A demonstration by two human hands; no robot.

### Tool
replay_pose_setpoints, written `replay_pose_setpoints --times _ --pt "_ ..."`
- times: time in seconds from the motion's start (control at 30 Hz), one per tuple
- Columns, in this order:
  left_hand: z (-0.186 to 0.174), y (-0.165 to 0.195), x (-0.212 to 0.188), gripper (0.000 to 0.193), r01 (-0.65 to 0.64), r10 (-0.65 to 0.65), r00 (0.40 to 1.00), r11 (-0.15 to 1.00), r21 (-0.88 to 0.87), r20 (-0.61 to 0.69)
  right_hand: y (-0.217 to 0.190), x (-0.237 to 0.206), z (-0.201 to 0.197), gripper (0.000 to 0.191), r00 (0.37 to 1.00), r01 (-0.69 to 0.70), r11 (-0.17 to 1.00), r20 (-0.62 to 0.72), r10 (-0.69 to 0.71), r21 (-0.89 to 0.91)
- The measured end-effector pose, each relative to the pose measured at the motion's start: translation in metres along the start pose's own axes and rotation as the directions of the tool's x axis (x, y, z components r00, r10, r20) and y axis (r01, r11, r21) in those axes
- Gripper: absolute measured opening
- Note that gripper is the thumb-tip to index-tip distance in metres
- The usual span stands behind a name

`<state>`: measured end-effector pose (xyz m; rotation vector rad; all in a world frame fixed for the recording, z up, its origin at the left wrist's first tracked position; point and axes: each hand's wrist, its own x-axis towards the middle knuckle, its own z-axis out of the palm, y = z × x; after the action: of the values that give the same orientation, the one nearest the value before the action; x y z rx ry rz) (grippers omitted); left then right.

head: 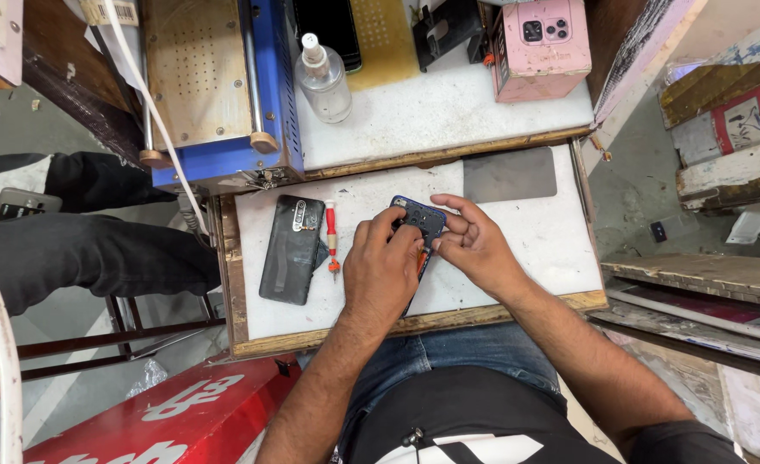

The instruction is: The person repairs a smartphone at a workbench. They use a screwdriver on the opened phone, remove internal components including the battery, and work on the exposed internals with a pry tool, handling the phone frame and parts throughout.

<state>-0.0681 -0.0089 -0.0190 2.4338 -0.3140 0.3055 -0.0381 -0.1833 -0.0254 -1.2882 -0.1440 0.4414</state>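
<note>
White worktop (534, 249): 2 phones (290, 249), red screwdriver (332, 241), grey plate (510, 174).

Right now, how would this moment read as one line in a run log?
left hand: on blue phone | right hand: at phone's top edge | red screwdriver: lying beside | dark back cover: left, on white board

Screwdriver (332, 238) lies between back cover (291, 249) and opened phone (418, 220).

Clear bottle (324, 77), pink box (541, 47), blue machine (216, 94), red screwdriver (332, 236), dark back cover (291, 249).
</note>
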Motion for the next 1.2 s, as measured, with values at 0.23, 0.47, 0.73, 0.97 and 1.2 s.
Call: replay_pose_setpoints --times 0.23,0.47,0.73,0.97,1.2 --pt "0.014 -0.007 -0.010 0.013 -0.008 0.006 0.997 1.000 -0.025 -0.077 0.006 0.001 0.001 0.042 0.999 -0.005 0.999 -0.037 0.004 -0.038" --pt "0.012 -0.004 -0.008 0.018 0.001 -0.001 0.998 1.000 -0.001 -0.058 0.004 -0.001 -0.003 0.041 0.999 -0.038 0.996 -0.033 0.036 -0.078" --pt "0.006 0.006 -0.002 0.029 -0.128 0.136 0.988 0.986 0.103 -0.069 0.007 -0.002 -0.006 0.048 0.998 -0.058 0.994 -0.034 0.055 -0.093" --pt "0.028 0.021 -0.008 0.015 -0.136 0.181 0.965 0.965 0.226 -0.190 0.007 -0.002 -0.008 0.050 0.996 -0.074 0.996 -0.053 0.072 -0.055" --pt "0.036 0.024 -0.003 0.013 -0.098 0.127 0.988 0.956 0.276 -0.091 0.007 -0.001 -0.007 0.050 0.999 -0.043 0.990 -0.039 0.038 -0.134"
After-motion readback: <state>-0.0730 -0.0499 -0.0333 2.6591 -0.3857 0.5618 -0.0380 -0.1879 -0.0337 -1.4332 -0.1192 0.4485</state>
